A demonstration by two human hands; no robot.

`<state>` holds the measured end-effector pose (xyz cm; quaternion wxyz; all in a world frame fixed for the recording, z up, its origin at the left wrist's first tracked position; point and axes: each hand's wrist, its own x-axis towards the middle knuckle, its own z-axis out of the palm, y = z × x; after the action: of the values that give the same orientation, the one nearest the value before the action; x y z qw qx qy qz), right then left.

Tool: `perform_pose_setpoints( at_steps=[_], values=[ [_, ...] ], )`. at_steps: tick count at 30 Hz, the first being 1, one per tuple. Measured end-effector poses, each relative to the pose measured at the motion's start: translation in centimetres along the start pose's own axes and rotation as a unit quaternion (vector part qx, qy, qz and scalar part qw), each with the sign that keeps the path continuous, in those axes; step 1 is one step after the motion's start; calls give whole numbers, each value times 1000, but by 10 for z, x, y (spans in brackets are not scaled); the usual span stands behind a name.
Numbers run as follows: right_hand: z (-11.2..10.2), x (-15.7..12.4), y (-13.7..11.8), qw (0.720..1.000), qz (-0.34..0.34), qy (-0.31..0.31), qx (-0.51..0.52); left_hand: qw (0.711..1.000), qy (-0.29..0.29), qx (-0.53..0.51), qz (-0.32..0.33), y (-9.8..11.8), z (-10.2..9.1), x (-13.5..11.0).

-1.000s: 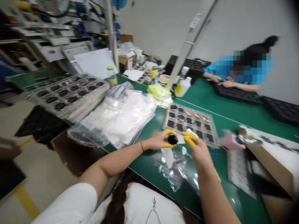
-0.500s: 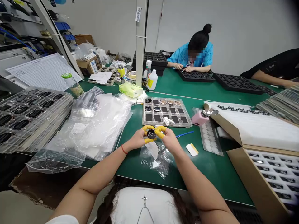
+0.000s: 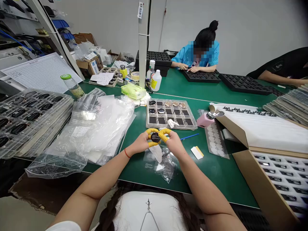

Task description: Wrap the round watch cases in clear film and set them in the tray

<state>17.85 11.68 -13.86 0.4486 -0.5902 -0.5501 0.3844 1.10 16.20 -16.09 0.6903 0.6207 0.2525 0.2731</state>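
Between my hands is a small round black disc [image 3: 156, 137] with fine pale print on its face. My left hand [image 3: 142, 141], in yellow finger cots, grips the disc by its left and lower edge. At its upper right edge, the yellow-covered fingers of my right hand [image 3: 171, 140] are pinched together against it. Crumpled clear plastic film [image 3: 166, 170] and a white paper piece [image 3: 156, 153] lie on the table just below. Beyond my hands sits a clear compartment tray [image 3: 171, 114] with several round parts and dark square pads.
Stacked clear trays [image 3: 36, 118] and plastic bags [image 3: 103, 128] lie at left. A pink pump bottle [image 3: 205, 120], a blue stick [image 3: 190, 137] and a cardboard box [image 3: 255, 179] of small black parts are at right. A co-worker in blue [image 3: 185, 53] sits opposite, hands on a black tray [image 3: 202, 76].
The camera view has shifted slightly. My hands keep the same hold on the black disc, which looks slightly turned.
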Motion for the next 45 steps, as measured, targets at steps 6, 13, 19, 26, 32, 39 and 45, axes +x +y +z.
perform_pose_setpoints(
  at_steps=[6, 13, 19, 26, 32, 39, 45],
  values=[
    [1, -1, -1, 1000, -2, 13, -8, 1000, -2, -3, -2, -1, 0, 0],
    [0, -2, -1, 999, -13, 19, -28, 1000, 1, -8, -3, -2, 0, 0],
    [5, -2, -2, 998, -34, 25, -56, 1000, 1, -8, -4, -3, -1, 1],
    [-42, -14, 1, 934, -97, 94, -331, 1000, -21, -4, -16, -3, -5, 5],
    [-116, -72, 54, 799, 170, 87, -570, 999, -45, 15, -21, -2, -4, 3],
    [-114, -93, 82, 837, 248, 134, -469, 999, -30, 12, -16, -1, -2, 0],
    [-45, -62, 17, 933, -136, 149, -298, 1000, -22, 11, -15, -6, -2, 2]
  ],
)
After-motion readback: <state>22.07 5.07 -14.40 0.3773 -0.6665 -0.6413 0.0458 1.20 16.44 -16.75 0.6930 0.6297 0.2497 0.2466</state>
